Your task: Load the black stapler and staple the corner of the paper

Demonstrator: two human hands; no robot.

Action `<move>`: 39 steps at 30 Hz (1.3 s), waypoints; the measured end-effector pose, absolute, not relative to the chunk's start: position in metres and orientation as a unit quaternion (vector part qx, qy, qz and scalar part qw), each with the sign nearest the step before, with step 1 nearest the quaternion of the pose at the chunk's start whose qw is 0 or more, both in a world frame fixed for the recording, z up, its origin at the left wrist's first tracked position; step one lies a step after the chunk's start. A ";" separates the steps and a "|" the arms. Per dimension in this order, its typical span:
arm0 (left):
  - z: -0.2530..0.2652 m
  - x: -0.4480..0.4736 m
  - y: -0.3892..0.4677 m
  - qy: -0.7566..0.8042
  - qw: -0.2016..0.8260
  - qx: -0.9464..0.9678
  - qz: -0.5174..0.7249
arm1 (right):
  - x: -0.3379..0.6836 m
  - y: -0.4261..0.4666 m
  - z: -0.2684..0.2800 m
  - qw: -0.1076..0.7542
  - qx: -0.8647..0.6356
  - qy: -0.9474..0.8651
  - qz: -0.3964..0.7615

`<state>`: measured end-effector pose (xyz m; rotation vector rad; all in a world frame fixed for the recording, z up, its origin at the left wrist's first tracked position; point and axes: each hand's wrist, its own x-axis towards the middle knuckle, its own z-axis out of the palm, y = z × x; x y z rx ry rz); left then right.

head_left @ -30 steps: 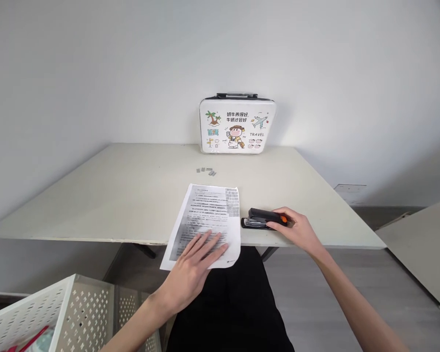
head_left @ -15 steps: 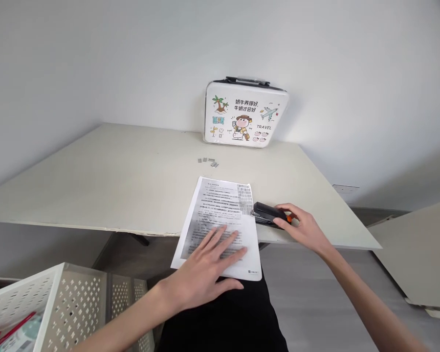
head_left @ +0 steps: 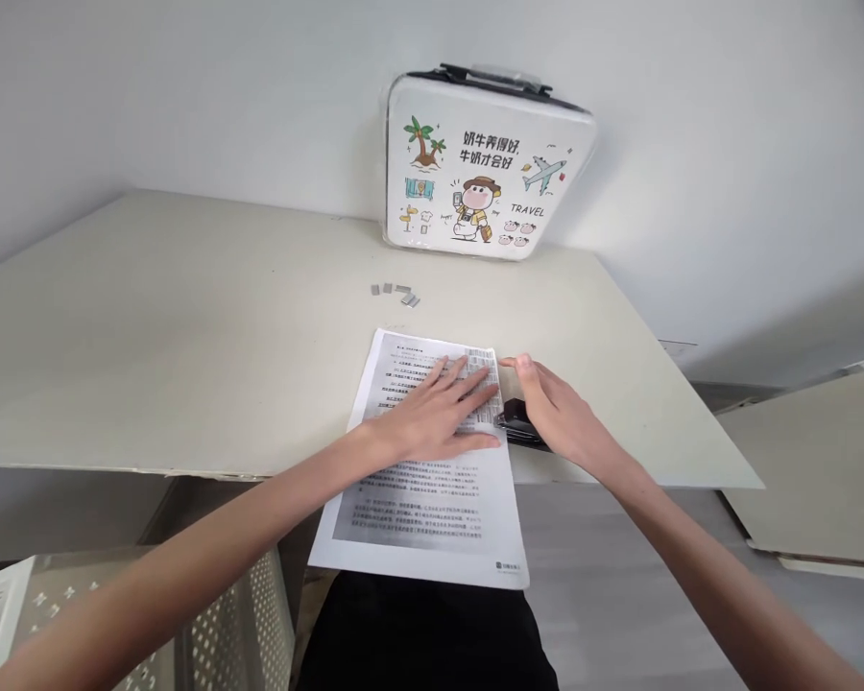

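Observation:
A printed sheet of paper [head_left: 410, 555], possibly more than one, lies on the table with its lower end past the front edge. My left hand [head_left: 439, 408] rests flat on its upper part, fingers spread. To the right of the paper, my right hand [head_left: 554, 408] stands on its side with fingers extended; a fingertip is at the paper's right edge. Partly hidden behind that hand, a black stapler [head_left: 516, 417] sits with its front end against the paper's right edge. The right hand does not appear to grip the stapler.
Several small strips of staples [head_left: 403, 293] lie beyond the paper on the pale table [head_left: 223, 355]. A white cartoon-printed case [head_left: 486, 173] leans on the wall. Perforated plastic baskets [head_left: 237, 614] stand at lower left.
My left hand has slid up the paper toward its top right. My right hand has left the stapler's rear end and moved forward and left to the paper's edge. The view has shifted closer.

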<state>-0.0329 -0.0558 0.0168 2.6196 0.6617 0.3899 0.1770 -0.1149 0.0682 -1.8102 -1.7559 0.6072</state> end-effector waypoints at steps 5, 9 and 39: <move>0.014 -0.023 -0.063 0.242 0.193 0.943 0.126 | 0.174 -0.110 0.070 0.226 -0.676 -0.667 0.216; 0.013 -0.017 -0.068 0.243 0.188 0.941 0.141 | 0.175 -0.107 0.072 0.221 -0.658 -0.687 0.214; 0.013 -0.008 -0.074 0.274 0.147 0.942 0.129 | 0.159 -0.104 0.077 0.083 -0.698 -0.689 0.177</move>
